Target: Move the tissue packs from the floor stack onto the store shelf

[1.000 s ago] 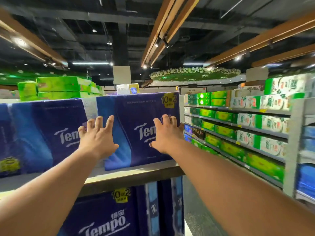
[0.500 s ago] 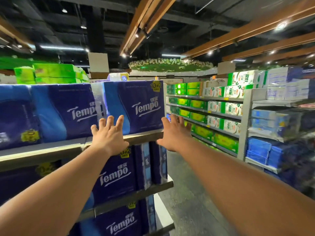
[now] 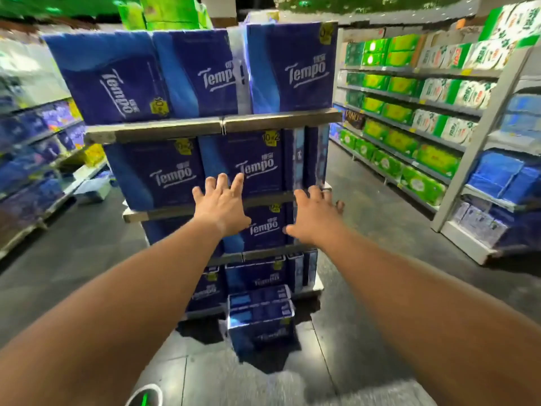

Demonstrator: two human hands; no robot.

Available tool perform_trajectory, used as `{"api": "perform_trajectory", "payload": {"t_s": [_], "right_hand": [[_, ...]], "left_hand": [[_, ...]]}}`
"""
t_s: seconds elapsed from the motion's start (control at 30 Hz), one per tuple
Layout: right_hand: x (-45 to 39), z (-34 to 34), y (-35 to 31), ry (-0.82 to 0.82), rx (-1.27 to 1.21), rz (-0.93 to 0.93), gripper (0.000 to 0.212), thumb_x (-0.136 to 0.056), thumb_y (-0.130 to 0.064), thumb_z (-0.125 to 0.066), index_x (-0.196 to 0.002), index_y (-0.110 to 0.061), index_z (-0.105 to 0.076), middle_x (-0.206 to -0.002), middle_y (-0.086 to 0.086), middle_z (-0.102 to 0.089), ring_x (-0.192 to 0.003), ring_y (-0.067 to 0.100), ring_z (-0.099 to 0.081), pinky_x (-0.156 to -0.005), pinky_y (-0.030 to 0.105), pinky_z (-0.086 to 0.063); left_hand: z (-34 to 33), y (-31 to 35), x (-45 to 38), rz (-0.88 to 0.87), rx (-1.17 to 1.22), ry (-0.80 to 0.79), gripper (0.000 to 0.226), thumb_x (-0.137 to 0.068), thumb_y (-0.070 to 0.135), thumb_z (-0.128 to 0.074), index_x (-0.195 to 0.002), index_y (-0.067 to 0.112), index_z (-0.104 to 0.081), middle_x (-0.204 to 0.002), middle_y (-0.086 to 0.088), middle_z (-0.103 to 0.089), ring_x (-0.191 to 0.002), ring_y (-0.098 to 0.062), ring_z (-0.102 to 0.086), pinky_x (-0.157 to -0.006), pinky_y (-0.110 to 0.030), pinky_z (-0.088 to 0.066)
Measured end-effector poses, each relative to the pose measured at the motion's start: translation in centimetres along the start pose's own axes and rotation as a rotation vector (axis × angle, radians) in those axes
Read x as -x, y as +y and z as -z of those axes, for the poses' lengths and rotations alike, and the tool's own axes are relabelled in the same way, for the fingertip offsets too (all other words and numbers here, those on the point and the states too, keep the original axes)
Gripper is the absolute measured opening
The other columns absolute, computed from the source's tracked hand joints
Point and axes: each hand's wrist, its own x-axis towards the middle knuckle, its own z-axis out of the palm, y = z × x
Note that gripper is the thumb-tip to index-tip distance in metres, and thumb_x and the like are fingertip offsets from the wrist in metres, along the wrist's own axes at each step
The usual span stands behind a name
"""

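- Left hand (image 3: pixel 220 206): bare, with no glove, ring or watch visible on its back or at the wrist.
- Right hand (image 3: pixel 314 217): likewise bare, with no ring or band visible at the wrist.
- Forearms: both uncovered along the whole visible length; no sleeve edge enters the view.
- Shoe (image 3: pixel 145 396): rounded toe at the bottom edge, with a white upper and a green marking along its middle; finer detail is blurred.
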Motion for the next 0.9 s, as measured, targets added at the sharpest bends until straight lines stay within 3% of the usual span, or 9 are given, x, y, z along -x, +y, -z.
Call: {"api": "perform_trajectory", "payload": {"t_s": [0.3, 0.47, 0.9], "right_hand": [[10.7, -8.5, -5.9, -0.210, 0.002, 0.036, 0.080, -0.086, -0.057, -0.068, -0.148, -0.024, -0.029, -0.151, 0.009, -0.029, -0.141, 0.036, -0.026, -0.112, 0.061, -0.026], [14.1, -9.9, -9.3, -0.215, 0.021, 0.053, 0.083, -0.086, -0.058, -0.068, -0.150, -0.025, -0.028, -0.152, 0.008, -0.030, -0.141, 0.035, -0.027, -0.113, 0.060, -0.024], [20.7, -12.4, -13.5, -0.256, 0.073, 0.068, 0.080, -0.085, -0.057, -0.069, -0.148, -0.024, -0.030, -0.147, 0.010, -0.034, -0.137, 0.036, -0.031, -0.111, 0.061, -0.026]], "left_hand": [[-6.9, -4.9, 12.6, 0.039, 0.009, -0.207, 0.104, -0.083, 0.058, -0.064, -0.158, 0.030, 0.002, -0.161, -0.008, -0.016, -0.145, -0.037, -0.014, -0.115, -0.060, -0.021], [-8.8, -8.1, 17.2, 0.034, 0.021, -0.276, 0.102, -0.085, 0.054, -0.063, -0.158, 0.028, 0.003, -0.163, -0.010, -0.014, -0.148, -0.039, -0.011, -0.117, -0.061, -0.018], [-10.8, -11.8, 22.8, 0.011, 0.074, -0.260, 0.101, -0.086, 0.058, -0.063, -0.158, 0.028, 0.001, -0.162, -0.010, -0.015, -0.149, -0.037, -0.010, -0.117, -0.064, -0.013]]}}
